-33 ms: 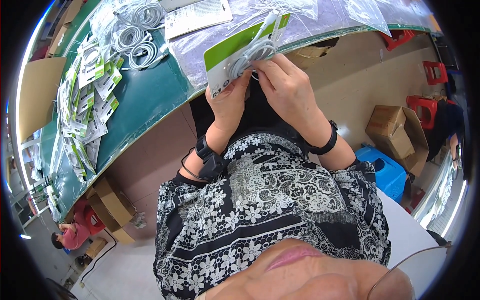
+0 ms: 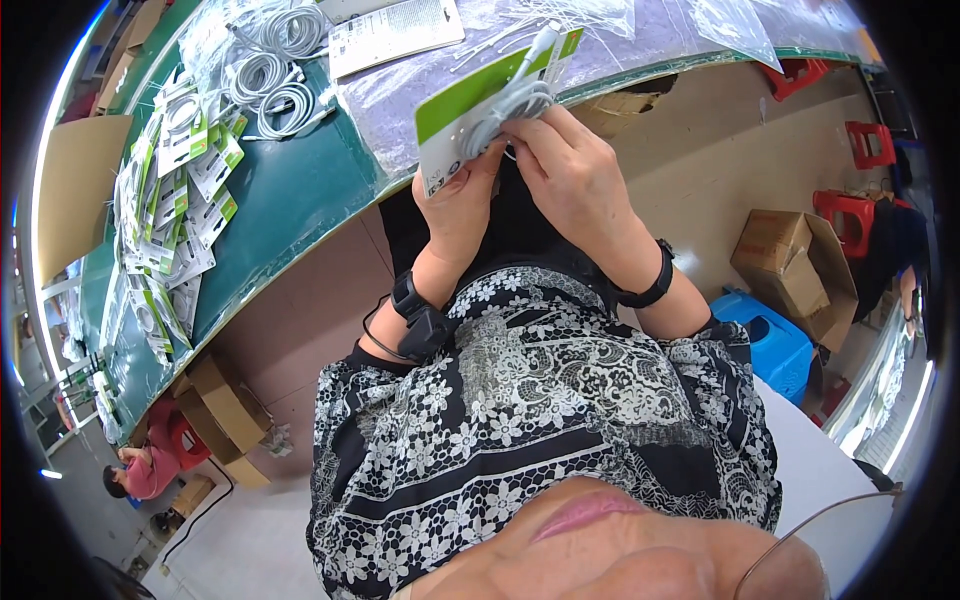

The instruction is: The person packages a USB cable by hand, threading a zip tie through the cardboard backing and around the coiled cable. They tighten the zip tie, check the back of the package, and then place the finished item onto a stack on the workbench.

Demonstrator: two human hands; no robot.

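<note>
A green and white packaging card (image 2: 450, 108) is held up tilted in front of me, over the near edge of the table. On its face lies a coiled grey-white cable (image 2: 512, 108), with one white plug sticking up past the card's top. My left hand (image 2: 455, 205) is closed on the card's lower part, thumb in front near the coil. The fingers of my right hand (image 2: 580, 170) pinch at the coil's lower right side; exactly what lies between the fingertips is hidden.
Coiled cables (image 2: 285, 105) lie on the green table (image 2: 300, 190), left of a purple mat (image 2: 385, 110). Thin white strips (image 2: 485, 45) and clear plastic bags (image 2: 735, 30) are on the mat. Carded cables (image 2: 185, 200) pile up at left. Cardboard boxes (image 2: 790, 260) and red stools (image 2: 850, 220) stand right.
The card with the cable has turned slightly and shifted a little to the right. Both hands keep almost the same place and grip.
</note>
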